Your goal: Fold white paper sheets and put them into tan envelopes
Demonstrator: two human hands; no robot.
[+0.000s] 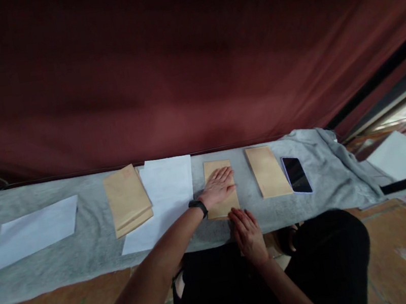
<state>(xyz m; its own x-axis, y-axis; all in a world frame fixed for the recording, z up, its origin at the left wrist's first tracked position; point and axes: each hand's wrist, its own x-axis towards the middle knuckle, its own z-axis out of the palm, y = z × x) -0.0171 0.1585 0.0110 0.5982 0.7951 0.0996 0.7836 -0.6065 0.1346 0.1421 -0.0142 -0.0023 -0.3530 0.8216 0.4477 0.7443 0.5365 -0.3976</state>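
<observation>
The brown envelope (pixel 223 212) lies on the cloth-covered surface (pixel 243 179), directly beneath the left grip (pixel 217 189) and just forward of the right grip (pixel 250 237). Its long axis runs away from the torso; the left forearm crosses it obliquely. The left grip is released, palm down, fingers extended. The right grip's fingertips meet the near right corner; whether they pinch it cannot be told. Of the 2, the left covers more.
</observation>
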